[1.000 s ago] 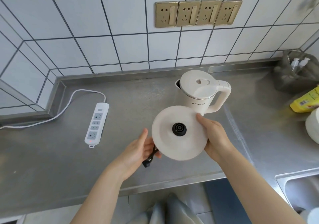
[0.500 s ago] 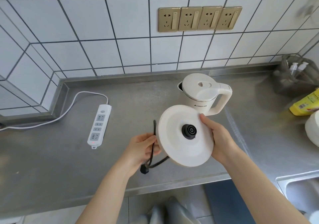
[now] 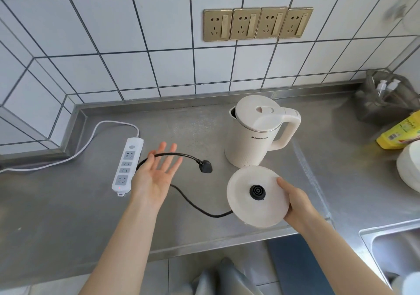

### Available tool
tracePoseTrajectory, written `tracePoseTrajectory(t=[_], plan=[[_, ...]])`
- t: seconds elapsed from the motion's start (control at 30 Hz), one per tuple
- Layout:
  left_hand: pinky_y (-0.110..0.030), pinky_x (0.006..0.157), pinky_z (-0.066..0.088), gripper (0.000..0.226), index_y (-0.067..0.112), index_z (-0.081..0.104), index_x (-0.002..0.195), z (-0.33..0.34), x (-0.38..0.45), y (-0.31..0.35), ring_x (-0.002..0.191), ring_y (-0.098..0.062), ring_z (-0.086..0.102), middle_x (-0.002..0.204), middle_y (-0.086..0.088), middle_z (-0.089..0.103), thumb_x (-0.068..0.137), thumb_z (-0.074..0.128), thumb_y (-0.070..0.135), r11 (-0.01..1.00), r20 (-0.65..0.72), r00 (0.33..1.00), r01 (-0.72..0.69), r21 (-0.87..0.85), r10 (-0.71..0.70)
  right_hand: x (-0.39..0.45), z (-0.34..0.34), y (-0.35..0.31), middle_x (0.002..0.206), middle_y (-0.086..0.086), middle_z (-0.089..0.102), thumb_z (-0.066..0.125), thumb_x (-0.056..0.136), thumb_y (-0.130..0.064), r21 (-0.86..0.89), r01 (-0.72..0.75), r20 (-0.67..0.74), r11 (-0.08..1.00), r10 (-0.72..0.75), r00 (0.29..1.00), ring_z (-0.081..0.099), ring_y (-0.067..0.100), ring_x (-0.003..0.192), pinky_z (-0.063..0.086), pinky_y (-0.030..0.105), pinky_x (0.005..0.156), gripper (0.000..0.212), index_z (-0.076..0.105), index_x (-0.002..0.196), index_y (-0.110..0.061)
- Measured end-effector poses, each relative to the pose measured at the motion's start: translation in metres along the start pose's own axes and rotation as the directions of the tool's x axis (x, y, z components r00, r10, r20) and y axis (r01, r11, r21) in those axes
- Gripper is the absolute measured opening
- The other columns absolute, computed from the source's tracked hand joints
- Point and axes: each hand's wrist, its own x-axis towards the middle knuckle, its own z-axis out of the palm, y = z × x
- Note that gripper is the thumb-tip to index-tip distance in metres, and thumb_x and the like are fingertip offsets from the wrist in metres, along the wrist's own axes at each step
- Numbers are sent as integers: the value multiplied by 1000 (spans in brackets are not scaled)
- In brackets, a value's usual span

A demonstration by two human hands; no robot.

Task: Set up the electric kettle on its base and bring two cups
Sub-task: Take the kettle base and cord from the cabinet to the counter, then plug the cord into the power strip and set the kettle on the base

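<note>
Kettle base held above counter, cord draped over open palm.

My right hand (image 3: 297, 201) gripped the base (image 3: 258, 197) by its rim, just before the kettle (image 3: 254, 133). My left hand (image 3: 156, 172) was spread open, the cord (image 3: 193, 206) crossing its fingers, beside the power strip (image 3: 127, 165).

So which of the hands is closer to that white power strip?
Left. The left hand hovers open right beside the power strip; the right hand is far across, gripping the kettle base.

Cream kettle (image 3: 254, 133), white base (image 3: 258, 197) with black connector (image 3: 257, 192), black cord (image 3: 193, 204) and plug (image 3: 205, 166), white power strip (image 3: 127, 166) with grey sockets, gold wall outlets (image 3: 258, 23), white tiles (image 3: 113, 33) with grey grout, grey steel counter (image 3: 56, 215), yellow bottle (image 3: 400, 133)
</note>
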Motion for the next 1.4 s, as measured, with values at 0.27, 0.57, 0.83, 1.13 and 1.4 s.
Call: tracePoseTrajectory(t=[0.27,0.57,0.83,1.13,1.4], plan=[[-50,97,50,26,-5,53,94,11,-18,-8,62,-21,67,87,-15,58,102,29,-1,962,-143,988,16,-274,-57,33,-20,29,113,14,62,49,99,-27,215,-69,-93,974,91,991,59,36,107,47,55,94,39,48,131,-5],[-49,87,51,22,6,45,102,1,-17,-21,84,-37,74,105,-21,59,98,31,-10,994,-191,980,-76,-79,60,60,-34,29,123,16,57,50,99,-25,127,-92,-143,988,110,984,56,38,114,46,56,96,38,47,130,-3],[-38,87,58,31,-5,60,112,0,-25,-24,97,-32,72,91,-12,63,89,44,-19,835,-122,959,-155,528,255,84,-52,24,104,17,55,56,95,-10,-56,-47,-172,997,37,984,52,36,95,45,47,80,18,52,109,1],[-28,74,35,14,21,78,95,-10,-33,-26,78,-20,50,97,-8,52,84,72,15,-214,198,735,-73,974,648,93,-61,20,87,10,61,58,92,-12,-426,24,-189,904,-115,975,55,32,87,52,46,82,20,65,106,1],[-31,70,52,10,14,74,78,-5,-32,-24,64,-18,68,71,-2,68,86,69,14,230,-19,824,-135,964,566,99,-58,12,93,12,65,47,84,0,-695,9,-152,719,-160,975,57,34,90,47,37,75,36,68,111,-12]])
